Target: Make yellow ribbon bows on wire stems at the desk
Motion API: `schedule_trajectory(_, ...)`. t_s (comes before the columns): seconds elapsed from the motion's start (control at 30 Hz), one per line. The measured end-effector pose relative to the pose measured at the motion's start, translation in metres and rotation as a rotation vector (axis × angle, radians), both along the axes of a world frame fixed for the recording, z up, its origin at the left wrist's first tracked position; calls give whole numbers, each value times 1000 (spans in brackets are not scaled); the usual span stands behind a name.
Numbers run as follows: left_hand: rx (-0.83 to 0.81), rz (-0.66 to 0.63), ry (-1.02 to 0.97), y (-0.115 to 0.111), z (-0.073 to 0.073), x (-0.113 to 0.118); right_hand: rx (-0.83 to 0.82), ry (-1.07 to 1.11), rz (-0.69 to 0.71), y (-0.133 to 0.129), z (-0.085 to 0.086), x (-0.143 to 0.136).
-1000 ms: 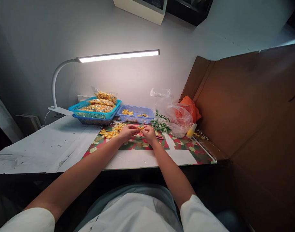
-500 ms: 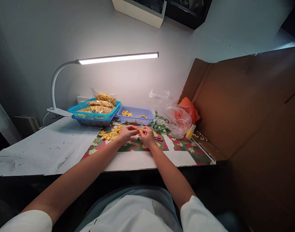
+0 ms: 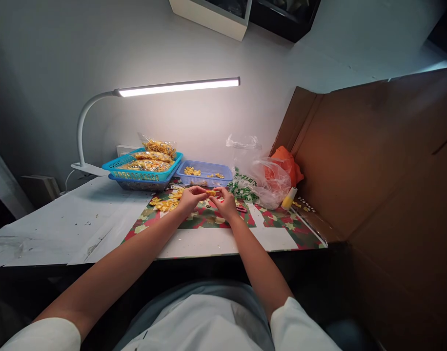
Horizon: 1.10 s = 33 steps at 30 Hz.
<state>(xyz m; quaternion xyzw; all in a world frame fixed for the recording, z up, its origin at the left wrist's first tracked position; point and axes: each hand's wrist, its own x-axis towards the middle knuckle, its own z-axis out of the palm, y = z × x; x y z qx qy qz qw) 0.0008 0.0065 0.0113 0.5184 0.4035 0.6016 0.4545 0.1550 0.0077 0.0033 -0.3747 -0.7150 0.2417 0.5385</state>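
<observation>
Between my two hands, just above the patterned covering, is a small yellow piece that looks like a fabric bow (image 3: 211, 193). My left hand (image 3: 192, 199) pinches its left end with thumb and fingers. On the other side, my right hand (image 3: 225, 204) closes its fingertips on the right end. A loose pile of similar yellow bows (image 3: 165, 204) lies to the left of my left hand. Below the hands, a small dark bit (image 3: 208, 205) rests on the cloth, too small to make out. A small pink-red tool (image 3: 241, 209) lies beside my right hand.
Yellow bows in clear bags fill a turquoise basket (image 3: 143, 174), stacked on a blue one. A periwinkle basket (image 3: 205, 181) holds a few more. Plastic bags (image 3: 271, 183), a yellow-white bottle (image 3: 288, 199) and a tall cardboard sheet (image 3: 377, 161) stand right. A lamp (image 3: 179, 87) shines overhead.
My right hand's fingers have spread a little and shifted slightly, so more of the yellow bow shows between the hands. The left hand has barely moved.
</observation>
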Motion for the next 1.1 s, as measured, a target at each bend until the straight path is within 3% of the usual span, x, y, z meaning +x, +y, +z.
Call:
schedule_trajectory(0.23, 112, -70, 146, 6, -7, -1, -140, 75, 17, 6, 0, 2)
schedule_trajectory(0.5, 304, -36, 405, 11, -17, -4, -274, 68, 92, 15, -4, 5)
schedule_trajectory(0.7, 456, 0, 580, 9, -16, -5, -181, -7, -1, 12, -3, 2)
schedule_trajectory(0.87, 521, 22, 663, 8, -10, -6, -117, 151, -25, 9, 1, -2)
schedule_trajectory(1.1, 428, -108, 846, 13, -14, -8, -195, 588, -100, 17, 9, 9)
